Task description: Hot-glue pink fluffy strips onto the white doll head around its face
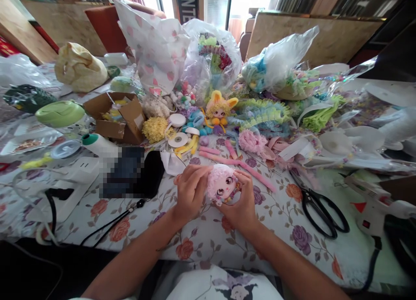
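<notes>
A small doll head [226,186] with curly pale pink hair and large painted eyes is between my hands, its face tilted to the right. My right hand [239,201] wraps round its right side and underside, covering part of it. On the other side, the closed fingers of my left hand [192,191] press at the pink curls; their tips are partly hidden. Just beyond lie pink fuzzy stems [256,175] and a pink ruffled bundle [252,141]. A finished doll with yellow bunny ears [218,111] sits farther back.
Black-handled scissors [320,209] and a white glue gun [368,207] lie on the right. To the left are a dark phone [153,174], a thread cone [97,145], a power strip [76,179] and a cardboard box [131,114]. Plastic bags [156,49] of trimmings line the back.
</notes>
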Demonstrator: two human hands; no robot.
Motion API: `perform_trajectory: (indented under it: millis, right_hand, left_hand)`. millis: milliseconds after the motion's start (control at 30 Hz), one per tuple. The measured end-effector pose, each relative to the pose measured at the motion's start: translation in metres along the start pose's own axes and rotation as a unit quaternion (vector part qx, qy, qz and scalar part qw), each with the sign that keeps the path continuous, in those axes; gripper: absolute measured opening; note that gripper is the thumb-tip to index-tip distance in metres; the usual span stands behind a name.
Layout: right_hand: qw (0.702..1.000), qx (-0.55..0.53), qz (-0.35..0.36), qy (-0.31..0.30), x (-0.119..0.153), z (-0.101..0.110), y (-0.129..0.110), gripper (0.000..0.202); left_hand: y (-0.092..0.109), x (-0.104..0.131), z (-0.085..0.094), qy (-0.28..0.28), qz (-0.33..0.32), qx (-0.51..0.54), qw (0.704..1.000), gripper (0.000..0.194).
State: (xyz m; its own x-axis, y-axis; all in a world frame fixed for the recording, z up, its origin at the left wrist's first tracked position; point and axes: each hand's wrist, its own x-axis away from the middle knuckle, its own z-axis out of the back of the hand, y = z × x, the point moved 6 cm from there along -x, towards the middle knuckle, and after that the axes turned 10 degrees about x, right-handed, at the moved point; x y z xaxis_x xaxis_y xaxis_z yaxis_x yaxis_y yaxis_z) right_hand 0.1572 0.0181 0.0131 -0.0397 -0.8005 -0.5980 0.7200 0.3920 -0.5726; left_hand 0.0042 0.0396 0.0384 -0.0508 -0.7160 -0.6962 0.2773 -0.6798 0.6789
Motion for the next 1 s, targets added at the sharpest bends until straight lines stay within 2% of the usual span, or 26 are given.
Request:
perform_trajectory:
  millis: [67,167,267,367,467,500,567,667,767,900,933,1000]
  right_hand:
    - [1.000,0.014,0.006,0.002,0.000,0.001,0.000,0.064]
    - [0.999,0.045,0.028,0.007,0.000,0.001,-0.002,0.061]
    - [0.996,0.075,0.049,0.020,-0.001,0.002,-0.006,0.056]
    - [0.994,0.095,0.052,0.017,-0.002,0.002,-0.006,0.055]
    - [0.992,0.110,0.054,0.007,-0.003,0.001,-0.006,0.056]
    - [0.992,0.115,0.059,0.008,-0.003,0.001,-0.007,0.055]
    - [0.990,0.120,0.071,0.015,-0.003,0.002,-0.009,0.053]
    - [0.989,0.124,0.081,0.011,-0.003,0.002,-0.010,0.052]
    - [0.988,0.129,0.081,0.003,-0.003,0.002,-0.010,0.051]
    - [0.986,0.138,0.095,0.001,-0.004,0.001,-0.013,0.050]
    - [0.985,0.140,0.100,0.002,-0.003,0.001,-0.013,0.050]
    - [0.983,0.143,0.111,0.004,-0.003,0.000,-0.015,0.049]
  left_hand:
    - [-0.007,0.001,0.002,0.023,0.055,0.035,0.998,0.026]
    - [-0.009,0.000,-0.004,-0.009,0.105,0.078,0.991,0.022]
    - [-0.006,-0.002,-0.007,-0.032,0.109,0.065,0.991,0.015]
    - [-0.005,-0.003,-0.001,0.009,0.102,0.041,0.994,0.013]
    - [-0.007,-0.002,0.006,0.058,0.097,0.068,0.991,0.014]
    - [-0.009,-0.002,0.006,0.058,0.103,0.081,0.990,0.017]
    - [-0.012,-0.003,-0.001,0.013,0.128,0.084,0.988,0.025]
    - [-0.012,-0.004,-0.009,-0.049,0.134,0.053,0.988,0.019]
    - [-0.007,-0.005,-0.003,-0.011,0.105,0.032,0.994,0.013]
    - [-0.006,-0.005,0.008,0.048,0.107,0.058,0.991,0.013]
    - [-0.007,-0.005,0.008,0.044,0.115,0.067,0.990,0.015]
    - [-0.009,-0.007,0.002,-0.005,0.141,0.072,0.987,0.022]
